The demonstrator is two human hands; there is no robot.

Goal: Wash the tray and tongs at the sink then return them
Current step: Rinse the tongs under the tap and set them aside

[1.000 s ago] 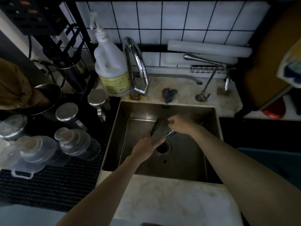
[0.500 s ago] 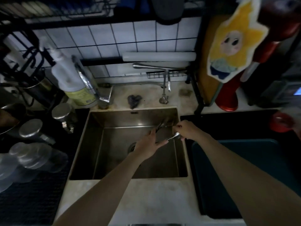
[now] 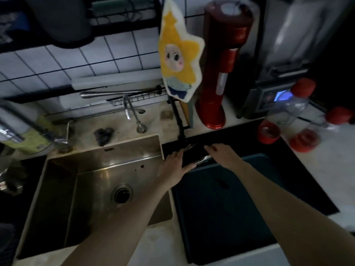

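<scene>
beside sink (image 3: 107, 166), both hands' grips (image 3: 173, 166) (image 3: 223, 155) clasp slim shiny tongs (image 3: 201, 161) over teal tray (image 3: 221, 208).

— How well can you see?
— Poorly; it's dim here. My forearms are murky, and the dark mat (image 3: 249, 143) swallows detail.
— Any bright spots?
— A dull sheen on the sink (image 3: 107, 164) wall and a glowing blue screen (image 3: 282, 95). The edges bend and smear with blur.
</scene>
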